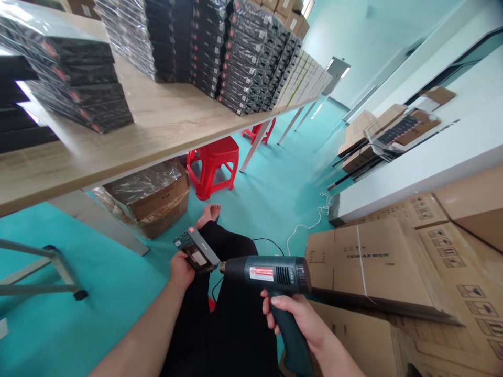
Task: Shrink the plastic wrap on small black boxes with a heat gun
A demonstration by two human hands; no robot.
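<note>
My left hand (182, 270) grips a small black product box (196, 250) by its lower left edge, holding it tilted above my lap. A dark green heat gun (259, 272) lies level across my thighs' view, its handle wrapped by the fingers of my right hand (288, 314). The metal nozzle (222, 267) points left at the box's lower right corner, very close to it. Whether nozzle and box touch, I cannot tell. Much of the box's underside is hidden from me.
Stacks of shrink-wrapped black boxes (251, 57) stand on the long wooden table (168, 112) ahead. Beneath it are a carton with plastic film (157, 193) and a red stool (216, 162). Large cartons (369, 262) crowd my right side. A white cable (301, 226) trails over the floor.
</note>
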